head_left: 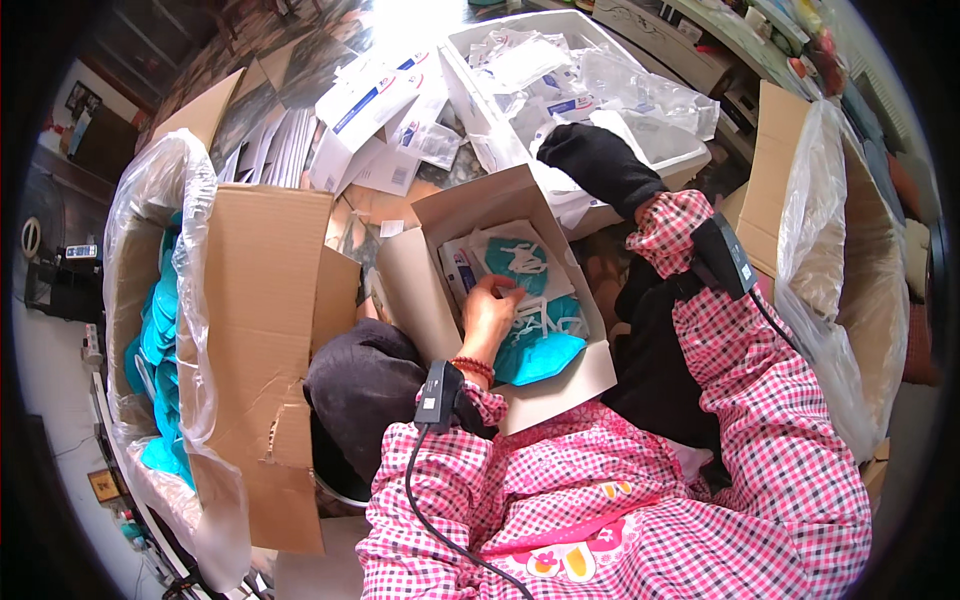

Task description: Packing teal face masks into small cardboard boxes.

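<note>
An open cardboard carton (560,388) sits between my knees with turquoise face masks (540,358) inside, their white straps on top. Clear packets (458,272) with printed inserts lie along its left side. My left hand (488,315), bare with a red bead bracelet, reaches into this carton. Its fingers are bent together at the masks, and what they hold is hidden. My right hand (595,165), in a black glove, stretches over the near edge of a white plastic bin (690,165). Beneath it lie clear plastic bags (610,85); its fingertips cannot be made out.
At left stands a tall cardboard box (262,330) lined with plastic, holding many turquoise masks (160,350). Flat white cartons (370,105) are piled on the floor beyond. Another plastic-lined box (830,250) stands at right. Cables run from the modules on both my wrists.
</note>
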Demonstrator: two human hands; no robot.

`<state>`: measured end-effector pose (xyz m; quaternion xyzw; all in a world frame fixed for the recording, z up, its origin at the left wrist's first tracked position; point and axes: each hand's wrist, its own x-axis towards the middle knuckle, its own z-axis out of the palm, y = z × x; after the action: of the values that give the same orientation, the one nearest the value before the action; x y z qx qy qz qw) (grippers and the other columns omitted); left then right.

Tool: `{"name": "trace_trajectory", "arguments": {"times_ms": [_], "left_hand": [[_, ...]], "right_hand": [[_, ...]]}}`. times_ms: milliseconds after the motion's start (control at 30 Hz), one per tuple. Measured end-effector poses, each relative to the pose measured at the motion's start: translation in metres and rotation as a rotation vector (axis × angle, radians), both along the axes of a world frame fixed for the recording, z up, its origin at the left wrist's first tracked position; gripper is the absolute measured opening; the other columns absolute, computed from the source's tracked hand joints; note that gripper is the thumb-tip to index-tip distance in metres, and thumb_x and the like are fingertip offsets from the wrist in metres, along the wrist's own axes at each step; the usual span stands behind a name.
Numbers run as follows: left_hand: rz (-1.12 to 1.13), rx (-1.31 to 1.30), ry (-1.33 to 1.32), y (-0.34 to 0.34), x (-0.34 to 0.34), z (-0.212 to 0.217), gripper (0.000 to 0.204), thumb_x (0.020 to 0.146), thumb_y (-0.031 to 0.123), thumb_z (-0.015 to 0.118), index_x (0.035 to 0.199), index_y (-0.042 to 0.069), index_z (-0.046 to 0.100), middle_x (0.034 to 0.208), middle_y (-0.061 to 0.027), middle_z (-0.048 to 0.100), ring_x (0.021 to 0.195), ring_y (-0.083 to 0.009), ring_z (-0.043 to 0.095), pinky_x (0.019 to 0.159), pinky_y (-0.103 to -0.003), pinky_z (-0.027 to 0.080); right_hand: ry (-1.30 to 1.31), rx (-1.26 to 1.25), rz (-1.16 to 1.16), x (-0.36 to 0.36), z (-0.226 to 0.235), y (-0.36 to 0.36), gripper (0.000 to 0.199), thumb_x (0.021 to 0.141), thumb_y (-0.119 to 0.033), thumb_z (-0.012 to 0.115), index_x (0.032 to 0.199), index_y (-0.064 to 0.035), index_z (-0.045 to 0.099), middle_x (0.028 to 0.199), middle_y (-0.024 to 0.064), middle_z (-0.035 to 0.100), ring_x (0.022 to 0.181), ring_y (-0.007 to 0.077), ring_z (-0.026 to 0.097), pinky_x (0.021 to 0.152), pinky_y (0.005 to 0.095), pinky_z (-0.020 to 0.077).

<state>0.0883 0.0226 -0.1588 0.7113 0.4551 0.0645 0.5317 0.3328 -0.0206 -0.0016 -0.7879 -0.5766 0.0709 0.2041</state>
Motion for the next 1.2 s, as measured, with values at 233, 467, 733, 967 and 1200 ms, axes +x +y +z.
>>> {"name": "trace_trajectory", "arguments": {"times_ms": [233, 467, 733, 967, 1200], "left_hand": [[0.059, 0.267, -0.257, 0.002, 0.003, 0.071, 0.03, 0.08, 0.004, 0.064, 0.11, 0.008, 0.065, 0.077, -0.0049, 0.062, 0.071, -0.0159, 0.061, 0.066, -0.031, 0.049], [-0.01, -0.037, -0.59, 0.01, -0.027, 0.143, 0.047, 0.086, -0.008, 0.054, 0.131, 0.006, 0.053, 0.11, -0.006, 0.063, 0.104, -0.0134, 0.06, 0.093, -0.027, 0.048], [-0.081, -0.05, -0.682, 0.015, -0.033, 0.169, 0.05, 0.086, -0.008, 0.052, 0.134, 0.005, 0.053, 0.113, -0.0072, 0.065, 0.103, -0.0138, 0.061, 0.095, -0.03, 0.047], [-0.146, 0.236, -0.354, 0.04, -0.042, 0.161, 0.046, 0.085, 0.002, 0.072, 0.128, 0.006, 0.056, 0.124, -0.007, 0.059, 0.115, -0.0209, 0.06, 0.096, -0.034, 0.049], [-0.337, 0.988, -0.342, 0.028, -0.002, 0.193, 0.04, 0.072, 0.009, 0.081, 0.108, 0.009, 0.063, 0.114, -0.0083, 0.063, 0.107, -0.0301, 0.06, 0.092, -0.04, 0.048]], "right_hand": [[0.017, -0.093, 0.016, -0.002, 0.001, -0.002, 0.032, 0.082, -0.027, 0.069, 0.105, -0.0046, 0.073, 0.095, 0.0171, 0.072, 0.088, 0.0317, 0.069, 0.082, 0.0388, 0.0532], [-0.052, -0.175, 0.621, 0.017, 0.007, 0.019, 0.021, 0.091, -0.027, 0.071, 0.104, -0.0107, 0.073, 0.089, 0.0196, 0.073, 0.084, 0.0282, 0.071, 0.102, 0.0451, 0.0471], [0.469, -0.103, 0.272, -0.006, 0.02, -0.003, 0.03, 0.084, -0.03, 0.073, 0.102, -0.0072, 0.073, 0.088, 0.0189, 0.072, 0.081, 0.0304, 0.069, 0.09, 0.0421, 0.0497], [0.571, -0.118, 0.26, -0.014, 0.025, -0.009, 0.038, 0.077, -0.033, 0.075, 0.1, -0.0041, 0.073, 0.087, 0.0182, 0.071, 0.078, 0.0323, 0.067, 0.079, 0.0395, 0.0519], [0.462, -0.243, 0.401, -0.029, 0.021, -0.004, 0.041, 0.075, -0.028, 0.079, 0.105, -0.0005, 0.072, 0.089, 0.0173, 0.073, 0.081, 0.0229, 0.069, 0.078, 0.0348, 0.054]]}}
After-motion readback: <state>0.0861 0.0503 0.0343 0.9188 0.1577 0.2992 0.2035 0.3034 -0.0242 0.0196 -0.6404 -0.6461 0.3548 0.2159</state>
